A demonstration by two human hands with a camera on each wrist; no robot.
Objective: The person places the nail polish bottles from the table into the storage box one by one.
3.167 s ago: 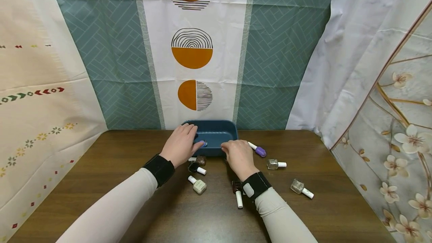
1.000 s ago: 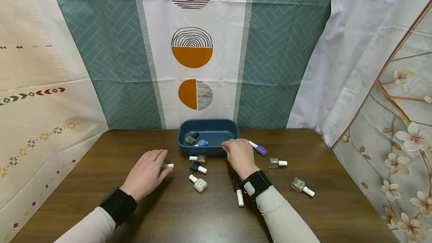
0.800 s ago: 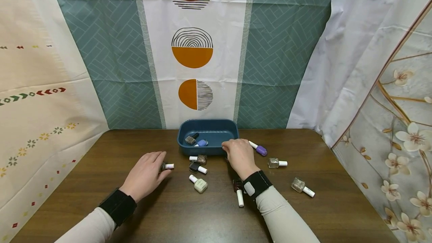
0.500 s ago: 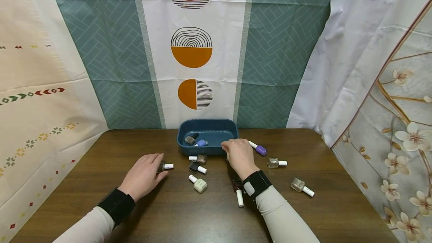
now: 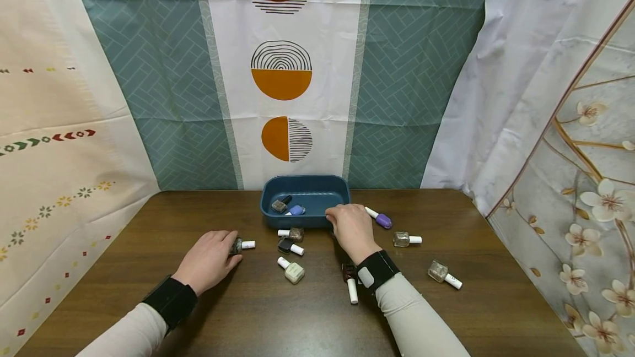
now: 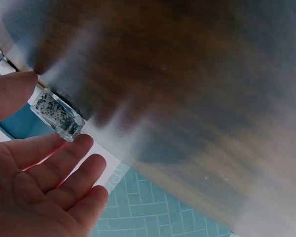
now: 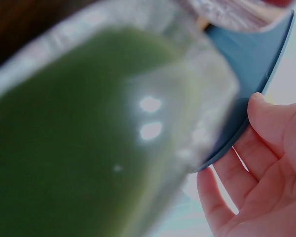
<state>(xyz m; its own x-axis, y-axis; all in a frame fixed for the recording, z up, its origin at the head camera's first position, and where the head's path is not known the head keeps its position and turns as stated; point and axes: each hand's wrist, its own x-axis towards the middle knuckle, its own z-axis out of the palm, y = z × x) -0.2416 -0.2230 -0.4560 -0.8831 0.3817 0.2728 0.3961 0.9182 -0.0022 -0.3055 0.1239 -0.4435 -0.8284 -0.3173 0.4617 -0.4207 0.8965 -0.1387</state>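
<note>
My right hand (image 5: 353, 230) pinches the near rim of a blue rectangular plastic bin (image 5: 310, 222); left of it, my left hand (image 5: 208, 260), loosely parted, flanks a white-capped, black-flecked glass bottle (image 6: 56, 113). Apparently mid-grasp, the pickup calls for closing thumb and fingers.

Speckled glass bottle (image 6: 56, 114) between thumb (image 6: 12, 91) and fingers (image 6: 86, 171), contact somewhat unclear.

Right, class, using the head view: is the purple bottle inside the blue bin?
No, the purple bottle lies on the table, outside the blue bin.
</note>
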